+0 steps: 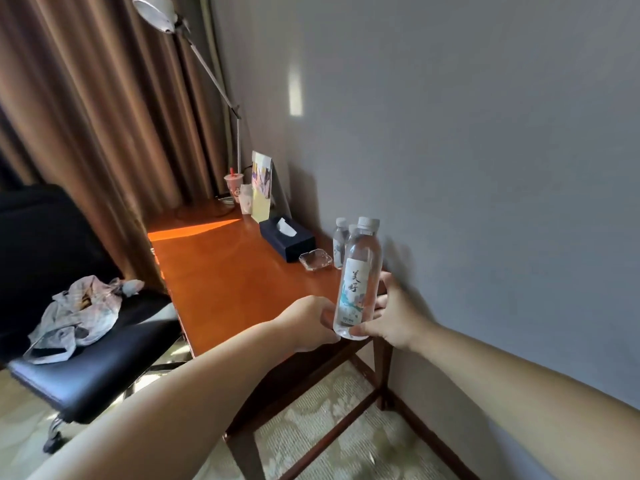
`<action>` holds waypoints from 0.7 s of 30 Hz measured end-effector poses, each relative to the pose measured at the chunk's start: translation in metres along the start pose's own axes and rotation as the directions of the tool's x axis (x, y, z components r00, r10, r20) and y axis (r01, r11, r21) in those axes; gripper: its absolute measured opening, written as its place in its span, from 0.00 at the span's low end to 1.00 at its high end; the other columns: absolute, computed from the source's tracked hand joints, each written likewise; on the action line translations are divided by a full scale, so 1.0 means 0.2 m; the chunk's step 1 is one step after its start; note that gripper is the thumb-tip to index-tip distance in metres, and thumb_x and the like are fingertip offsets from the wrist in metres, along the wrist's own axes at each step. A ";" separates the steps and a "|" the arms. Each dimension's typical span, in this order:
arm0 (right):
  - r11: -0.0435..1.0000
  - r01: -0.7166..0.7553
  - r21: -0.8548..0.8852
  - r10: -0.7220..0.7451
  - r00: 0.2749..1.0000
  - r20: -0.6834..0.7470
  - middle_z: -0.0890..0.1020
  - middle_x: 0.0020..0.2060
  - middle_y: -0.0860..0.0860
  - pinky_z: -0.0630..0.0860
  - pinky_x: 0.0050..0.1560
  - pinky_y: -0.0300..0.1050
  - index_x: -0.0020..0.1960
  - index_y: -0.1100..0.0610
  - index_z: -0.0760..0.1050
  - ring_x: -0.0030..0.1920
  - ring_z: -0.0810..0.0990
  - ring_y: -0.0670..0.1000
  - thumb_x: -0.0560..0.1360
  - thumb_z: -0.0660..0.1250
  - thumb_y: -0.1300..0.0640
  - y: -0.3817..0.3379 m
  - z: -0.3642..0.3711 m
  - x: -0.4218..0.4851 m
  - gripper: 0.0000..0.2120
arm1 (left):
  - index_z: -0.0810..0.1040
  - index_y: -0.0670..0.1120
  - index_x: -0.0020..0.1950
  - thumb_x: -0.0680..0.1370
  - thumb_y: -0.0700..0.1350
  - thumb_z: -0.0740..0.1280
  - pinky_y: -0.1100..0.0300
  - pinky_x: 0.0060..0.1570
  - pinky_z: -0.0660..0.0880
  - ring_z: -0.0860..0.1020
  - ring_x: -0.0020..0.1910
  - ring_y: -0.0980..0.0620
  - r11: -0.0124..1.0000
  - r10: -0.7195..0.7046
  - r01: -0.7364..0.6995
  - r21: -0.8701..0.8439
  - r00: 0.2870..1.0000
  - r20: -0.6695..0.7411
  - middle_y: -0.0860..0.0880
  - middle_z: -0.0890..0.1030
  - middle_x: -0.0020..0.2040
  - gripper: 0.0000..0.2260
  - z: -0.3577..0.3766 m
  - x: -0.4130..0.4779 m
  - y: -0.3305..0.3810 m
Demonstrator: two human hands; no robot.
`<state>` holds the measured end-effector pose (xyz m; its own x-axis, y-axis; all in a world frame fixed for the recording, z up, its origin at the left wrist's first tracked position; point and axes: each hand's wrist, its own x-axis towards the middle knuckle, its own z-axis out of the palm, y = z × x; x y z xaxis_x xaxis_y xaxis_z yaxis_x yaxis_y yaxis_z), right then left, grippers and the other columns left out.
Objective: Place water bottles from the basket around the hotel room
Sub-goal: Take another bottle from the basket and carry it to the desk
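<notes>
The water bottle (358,282) was held upright, cap uppermost, its base clamped by the fingers of the left hand (308,322) and right hand (398,315). It was positioned over the near corner of the bench (225,271), with two standing bottles (340,244) just beyond.

You have a single view, worn on your head. It looks forward and down along the desk (221,271) from close above its near end, tilted, with the wall (485,168) running along the desk's right side.
</notes>
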<state>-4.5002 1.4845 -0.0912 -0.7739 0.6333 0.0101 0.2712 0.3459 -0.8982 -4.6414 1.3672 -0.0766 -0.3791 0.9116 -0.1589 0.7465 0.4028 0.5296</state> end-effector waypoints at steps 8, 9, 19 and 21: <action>0.992 -0.123 0.001 0.120 0.962 -0.245 0.78 0.43 0.44 0.81 0.46 0.47 0.59 0.46 0.59 0.43 0.82 0.45 0.53 0.82 0.56 0.27 -0.13 0.37 0.43 | 0.78 0.52 0.59 0.73 0.53 0.68 0.62 0.43 0.71 0.77 0.46 0.54 0.998 0.047 -0.043 -0.049 0.996 0.075 0.55 0.78 0.46 0.16 0.12 0.61 -0.05; 0.990 -0.143 -0.008 0.135 0.953 -0.271 0.78 0.43 0.43 0.81 0.45 0.46 0.58 0.44 0.59 0.43 0.82 0.44 0.51 0.82 0.52 0.29 -0.13 0.41 0.44 | 0.78 0.52 0.59 0.73 0.54 0.68 0.62 0.43 0.71 0.76 0.46 0.54 0.997 0.052 -0.048 -0.057 0.995 0.083 0.55 0.78 0.46 0.16 0.13 0.68 -0.07; 0.965 -0.254 -0.061 0.207 0.888 -0.410 0.79 0.46 0.41 0.76 0.43 0.34 0.58 0.53 0.67 0.47 0.79 0.42 0.59 0.81 0.51 0.56 -0.07 1.01 0.35 | 0.72 0.61 0.65 0.73 0.51 0.66 0.66 0.38 0.71 0.75 0.41 0.58 0.974 0.089 -0.016 -0.228 0.945 0.314 0.55 0.78 0.43 0.19 0.27 1.42 -0.34; 0.960 -0.258 -0.109 0.196 0.898 -0.393 0.81 0.39 0.43 0.72 0.35 0.26 0.51 0.53 0.75 0.40 0.80 0.37 0.61 0.80 0.51 0.63 -0.04 1.13 0.23 | 0.70 0.62 0.67 0.73 0.49 0.66 0.69 0.35 0.68 0.73 0.35 0.60 0.961 0.086 0.014 -0.275 0.933 0.348 0.51 0.79 0.43 0.22 0.31 1.53 -0.41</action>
<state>-4.6366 1.6766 -0.1990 -0.4166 0.9091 0.0056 0.5220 0.2442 -0.8172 -4.7836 1.6182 -0.2199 -0.0995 0.9141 -0.3930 0.5622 0.3776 0.7358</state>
